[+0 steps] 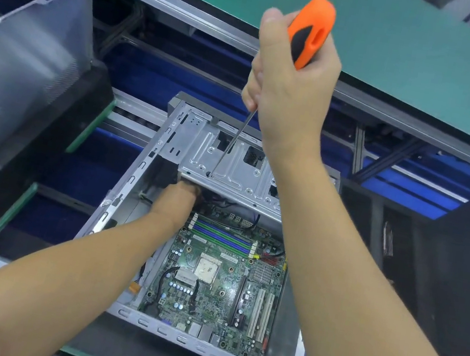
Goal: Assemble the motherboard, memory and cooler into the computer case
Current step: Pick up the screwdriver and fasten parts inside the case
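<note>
Green printed-circuit motherboard (pixel 217 287) lies flat in the open grey sheet-metal computer case (pixel 168 335), no cooler on it. Left hand (pixel 179 199) reaches under the silver steel drive cage (pixel 230 161); fingers hidden, grip unreadable. Right hand (pixel 289 93) is wrapped around the orange-and-black-handled screwdriver (pixel 311 31), tip in a cage hole. Risk: working blind, the tip may slip and gouge the board or jab the hidden fingers.

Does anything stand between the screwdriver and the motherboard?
Yes. The drive cage spans the case's far end, above the motherboard's far edge. The screwdriver's tip sits at a hole in the cage's top; the left hand reaches beneath it, fingers hidden.
</note>
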